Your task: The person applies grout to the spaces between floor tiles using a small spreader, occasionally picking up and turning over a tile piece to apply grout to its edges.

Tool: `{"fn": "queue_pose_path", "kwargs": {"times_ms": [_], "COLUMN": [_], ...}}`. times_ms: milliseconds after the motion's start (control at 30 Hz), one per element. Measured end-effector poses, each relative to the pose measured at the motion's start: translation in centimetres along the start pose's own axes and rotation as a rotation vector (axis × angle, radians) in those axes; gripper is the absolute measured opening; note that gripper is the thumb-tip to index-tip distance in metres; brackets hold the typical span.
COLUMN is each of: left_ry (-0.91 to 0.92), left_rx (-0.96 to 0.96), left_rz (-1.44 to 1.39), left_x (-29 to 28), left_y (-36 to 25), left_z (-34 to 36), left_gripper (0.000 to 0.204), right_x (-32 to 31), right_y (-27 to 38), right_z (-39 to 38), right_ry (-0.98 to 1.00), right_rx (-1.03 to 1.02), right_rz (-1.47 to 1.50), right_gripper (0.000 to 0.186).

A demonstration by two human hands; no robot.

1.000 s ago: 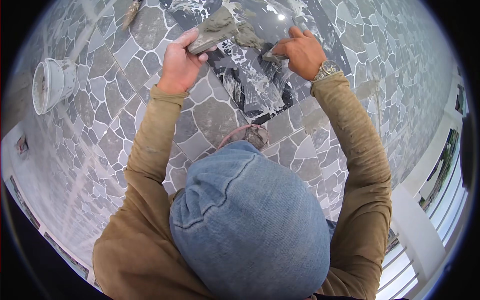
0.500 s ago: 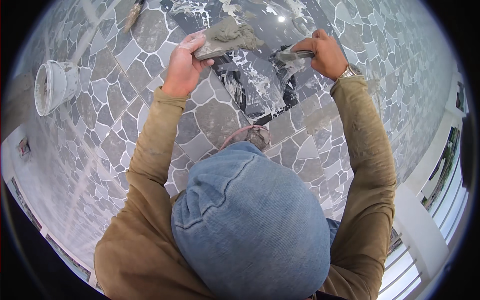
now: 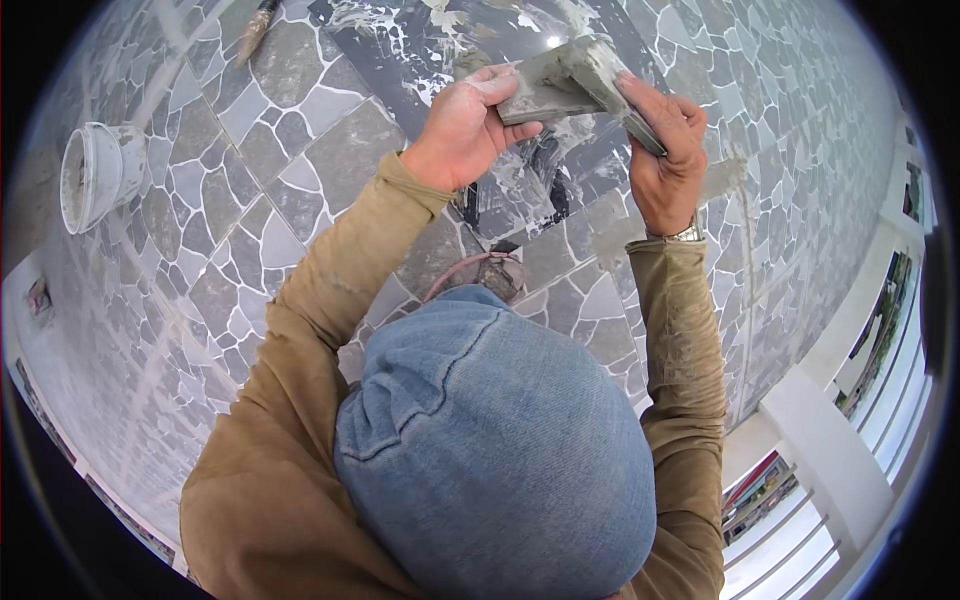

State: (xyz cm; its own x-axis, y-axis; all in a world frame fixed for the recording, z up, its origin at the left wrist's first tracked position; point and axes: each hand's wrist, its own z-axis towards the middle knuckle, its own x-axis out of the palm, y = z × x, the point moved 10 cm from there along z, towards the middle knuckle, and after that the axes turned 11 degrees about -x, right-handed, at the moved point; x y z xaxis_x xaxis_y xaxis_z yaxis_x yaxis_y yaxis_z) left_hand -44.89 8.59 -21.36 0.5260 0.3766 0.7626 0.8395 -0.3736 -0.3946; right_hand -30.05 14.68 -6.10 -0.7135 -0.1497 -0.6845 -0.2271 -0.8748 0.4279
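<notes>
My left hand (image 3: 462, 132) grips one end of a flat putty-coated scraper (image 3: 535, 100), thumb on top and fingers beneath. Wet grey putty (image 3: 575, 66) sits on its far part. Closed around a second putty knife (image 3: 640, 125), my right hand (image 3: 668, 150) holds that tool tilted, its smeared blade against the putty and the far end of the left scraper. Both tools are held above a dark grey panel (image 3: 375, 75) streaked with white and grey smears. How the scrapers' handles are shaped is mostly hidden by putty and fingers.
A white bucket (image 3: 98, 180) lies tipped at the left. Farther up is a brush (image 3: 257, 35) with a dark handle. Stone-patterned tiles (image 3: 290, 65) with pale joints surround the panel. A pinkish loop (image 3: 455, 272) shows just ahead of my blue cloth head covering (image 3: 500, 420).
My left hand has moved right with its scraper. My right hand has come off the panel and back, bringing its putty knife up against the putty on the left scraper.
</notes>
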Motion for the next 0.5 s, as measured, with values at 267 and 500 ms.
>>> {"fn": "queue_pose_path", "kwargs": {"times_ms": [267,500], "left_ry": [0.047,0.067], "left_rx": [0.114,0.204], "left_rz": [0.15,0.245], "left_x": [-1.6,-2.7], "left_y": [-2.4,-5.4], "left_z": [-2.4,-2.6], "left_gripper": [0.036,0.035], "right_x": [-0.8,-2.4], "right_y": [0.8,-0.2], "right_z": [1.7,4.1], "right_ry": [0.176,0.205], "right_rx": [-0.192,-0.015], "right_rz": [-0.242,-0.052], "right_gripper": [0.07,0.046]}}
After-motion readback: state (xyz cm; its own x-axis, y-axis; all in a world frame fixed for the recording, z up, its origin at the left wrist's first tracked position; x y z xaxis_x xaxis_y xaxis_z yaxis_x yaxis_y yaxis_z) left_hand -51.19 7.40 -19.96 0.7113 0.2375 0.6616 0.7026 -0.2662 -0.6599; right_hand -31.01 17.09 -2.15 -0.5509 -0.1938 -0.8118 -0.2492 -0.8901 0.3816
